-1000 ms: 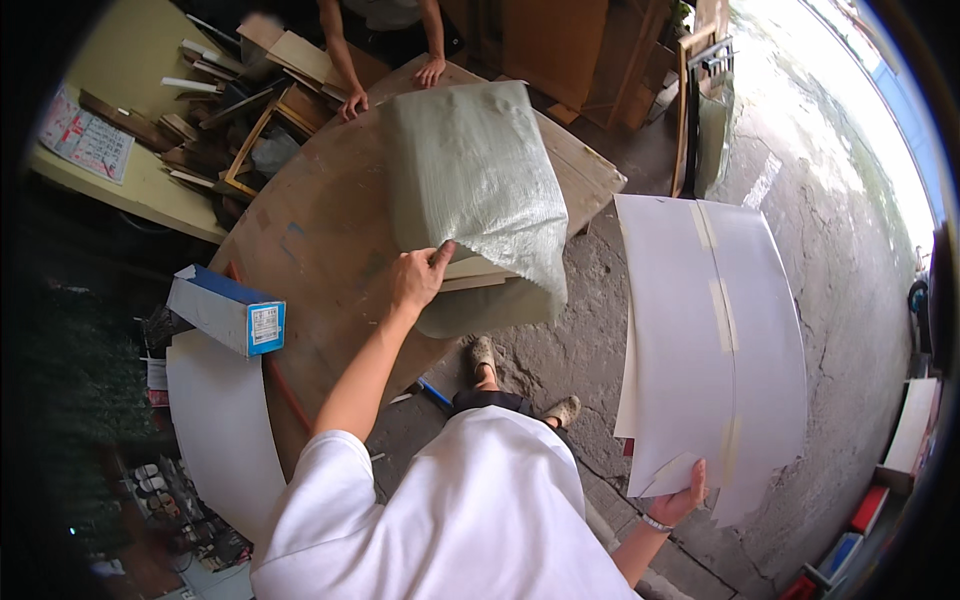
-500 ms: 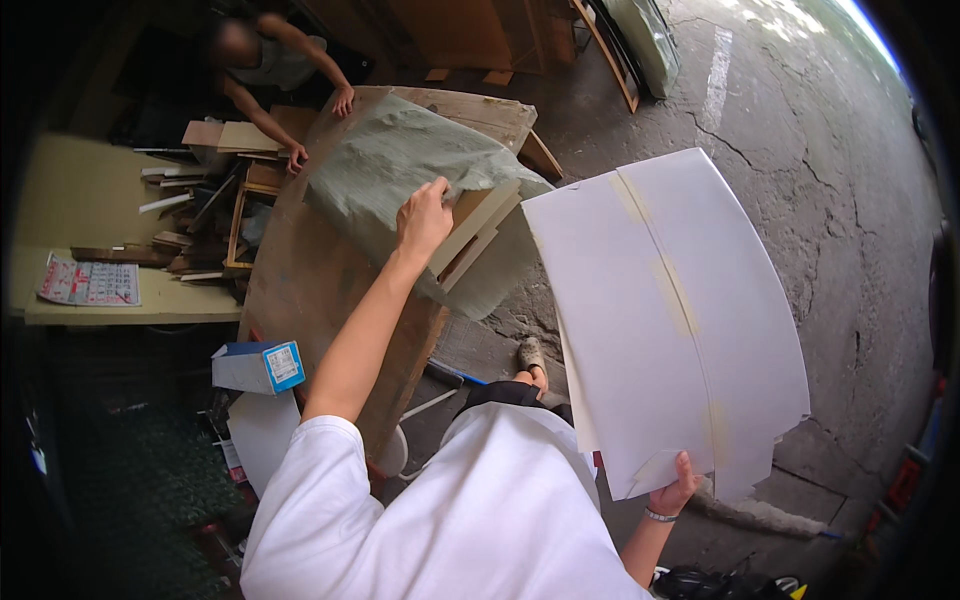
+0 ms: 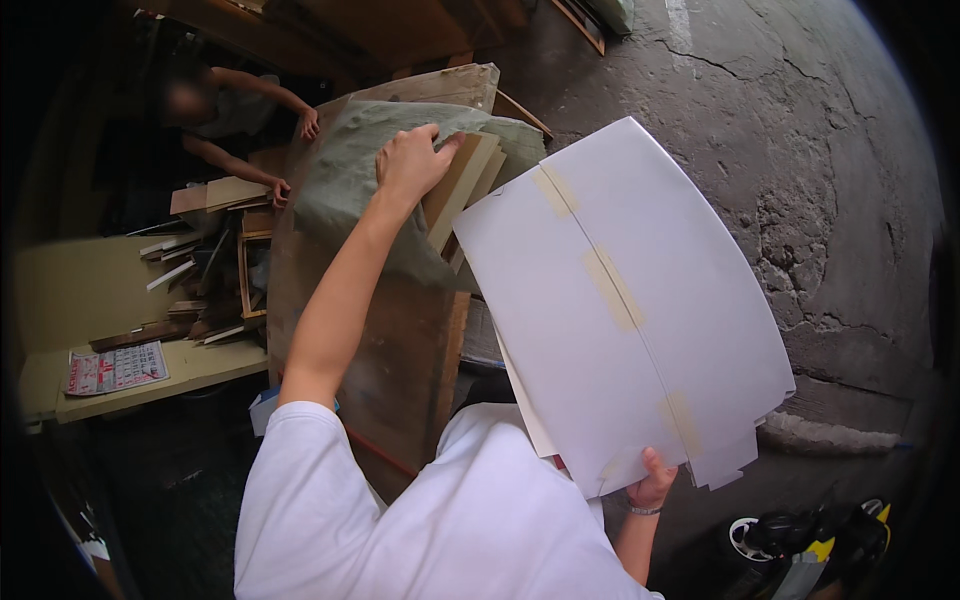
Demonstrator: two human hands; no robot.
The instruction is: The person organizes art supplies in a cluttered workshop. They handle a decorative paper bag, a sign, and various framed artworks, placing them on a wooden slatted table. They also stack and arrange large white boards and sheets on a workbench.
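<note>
A greyish-green sheet (image 3: 345, 150) drapes over several stacked boards (image 3: 468, 180) on a wooden table (image 3: 385, 330). My left hand (image 3: 408, 168) rests at the sheet's edge beside the boards, fingers curled and closed on the sheet; the fingertips are partly hidden. On the right, my right hand (image 3: 652, 482) grips the lower edge of a large white cardboard panel (image 3: 650, 300), thumb on top and the other fingers underneath. Strips of yellowish tape run along the panel's middle seam. The panel is tilted, and its far left corner overlaps the boards in view.
Across the table a co-worker's hands (image 3: 292, 160) touch its far left edge. Scrap wood (image 3: 205, 310) and a printed calendar sheet (image 3: 118, 368) lie on a yellowish bench (image 3: 215, 360) at left. Cracked concrete floor (image 3: 830, 200) stretches right; a black and yellow object (image 3: 815, 545) stands lower right.
The white panel has swung left and nearer the boards. My left hand has shifted a little along the sheet's edge, and more of the board faces show. The whole view has turned slightly.
</note>
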